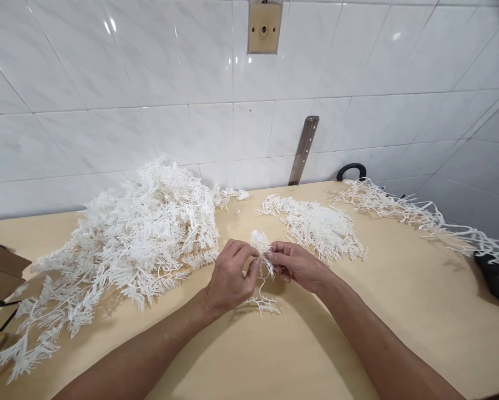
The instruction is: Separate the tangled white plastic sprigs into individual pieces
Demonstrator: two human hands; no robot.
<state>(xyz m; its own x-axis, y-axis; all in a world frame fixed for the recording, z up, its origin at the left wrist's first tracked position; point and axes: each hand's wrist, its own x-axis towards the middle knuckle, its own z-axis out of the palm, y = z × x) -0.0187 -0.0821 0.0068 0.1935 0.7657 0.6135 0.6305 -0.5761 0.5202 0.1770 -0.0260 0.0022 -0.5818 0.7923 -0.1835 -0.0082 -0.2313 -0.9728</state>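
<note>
Between my two hands, above the table, is a white branching plastic sprig with a feathery tuft at the top. A bare forked stem of it hangs down below my fingers. My left hand pinches it from the left with thumb and forefinger. From the right, my right hand grips the tuft, its fingers curled close to the left fingertips. A large heap of similar white sprigs lies left of my hands. Beyond my right hand rests a smaller, flatter pile of sprigs.
Thin, bare white stems stretch along the right side of the wooden table. A black handle and a black object are there too. A metal strip leans on the tiled wall. Cardboard sits at the left edge.
</note>
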